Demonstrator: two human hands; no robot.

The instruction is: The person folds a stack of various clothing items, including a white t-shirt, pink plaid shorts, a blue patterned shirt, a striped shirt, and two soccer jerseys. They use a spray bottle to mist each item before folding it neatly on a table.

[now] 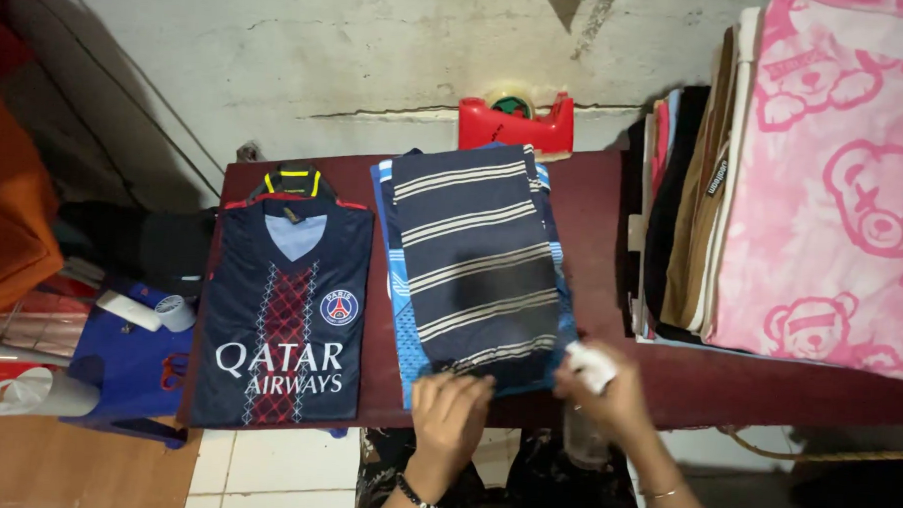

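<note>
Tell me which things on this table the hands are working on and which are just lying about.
In hand: left hand on the folded navy striped garment; right hand holding a small white object.

Lying about: folded dark football jersey, red tape dispenser, pink bear-print fabric.

Navy folded shirt point(476, 255) with cream stripes — navy jersey point(284, 318), red-patterned centre.

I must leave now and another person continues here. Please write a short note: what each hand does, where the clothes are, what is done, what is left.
Left hand: flat on the near edge of the striped folded garment.
Right hand: at the garment's near right corner, closed around a small white object, kind unclear.
Done: the striped garment lies folded on a blue garment; the dark jersey lies flat to its left.
Left: cannot tell; a folded stack stands at right.
</note>
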